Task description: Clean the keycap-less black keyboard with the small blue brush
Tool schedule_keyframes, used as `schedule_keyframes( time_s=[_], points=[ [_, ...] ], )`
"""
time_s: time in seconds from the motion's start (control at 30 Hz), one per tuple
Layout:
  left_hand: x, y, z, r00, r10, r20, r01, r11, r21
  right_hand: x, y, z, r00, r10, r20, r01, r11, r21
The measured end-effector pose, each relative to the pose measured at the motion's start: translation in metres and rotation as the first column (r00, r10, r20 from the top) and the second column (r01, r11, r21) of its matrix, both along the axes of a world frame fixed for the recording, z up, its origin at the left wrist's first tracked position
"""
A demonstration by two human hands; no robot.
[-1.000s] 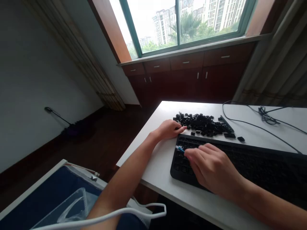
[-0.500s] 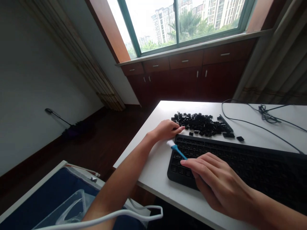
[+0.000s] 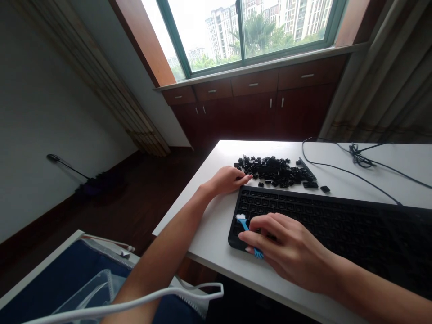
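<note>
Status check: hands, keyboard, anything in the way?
Right hand holding brush over left end of keyboard. Left hand on table beside loose keys. Nothing visible blocking brush.

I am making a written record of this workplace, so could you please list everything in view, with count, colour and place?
table: 1, white, centre to right
keyboard: 1, black, on table
keycaps: many, black, heaped behind keyboard
brush: 1, blue with white bristles, at keyboard's left end
cable: at least 1, black, table's far right
window: 1, green-framed, top
buildings: several, pale, outside
trees: several, green, outside
cabinets: one row, red-brown, below window
curtains: 2, grey-brown, left and right
wall: grey, left
floor: dark brown
long-handled object: 1, dark, floor left, kind unclear
zipped container: 1, navy, lower left
plastic item: 1, clear, on container
looped strip: 1, white, bottom
left hand: 1, bare, beside keycaps
right hand: 1, bare, holding brush
</note>
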State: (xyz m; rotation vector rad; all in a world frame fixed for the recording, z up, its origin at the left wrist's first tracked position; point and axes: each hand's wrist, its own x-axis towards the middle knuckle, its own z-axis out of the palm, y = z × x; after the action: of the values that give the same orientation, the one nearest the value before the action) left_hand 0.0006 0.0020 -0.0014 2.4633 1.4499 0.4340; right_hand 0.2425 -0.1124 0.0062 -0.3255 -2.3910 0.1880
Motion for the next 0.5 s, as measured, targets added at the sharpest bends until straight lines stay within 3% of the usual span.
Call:
schedule_keyframes(
  time_s=[0.13, 0.2, 0.37, 0.5],
  points=[
    [-0.0011, 0.0002, -0.0005, 1.000, -0.005, -0.009, 0.005, 1.000, 0.016, -0.0003, 0.0066, -0.0001, 0.997, -0.034, -0.070, 0.017, 0.974, -0.225],
    [-0.0012, -0.0001, -0.0004, 1.000, -0.009, -0.016, 0.009, 1.000, 0.018, -0.0002, 0.0081, -0.0002, 0.997, -0.041, -0.071, 0.022, 0.965, -0.261],
    [-0.0007, -0.0008, -0.0005, 1.000, -0.005, -0.023, 0.006, 1.000, 0.027, 0.0007, 0.0061, -0.0031, 0.996, -0.089, -0.021, 0.087, 0.990, -0.108],
    [-0.0012, -0.0007, -0.0008, 1.000, -0.008, -0.016, 0.009, 0.999, 0.039, 0.0021, 0.0054, -0.0034, 0.990, -0.138, -0.021, 0.135, 0.987, -0.090]
  ],
)
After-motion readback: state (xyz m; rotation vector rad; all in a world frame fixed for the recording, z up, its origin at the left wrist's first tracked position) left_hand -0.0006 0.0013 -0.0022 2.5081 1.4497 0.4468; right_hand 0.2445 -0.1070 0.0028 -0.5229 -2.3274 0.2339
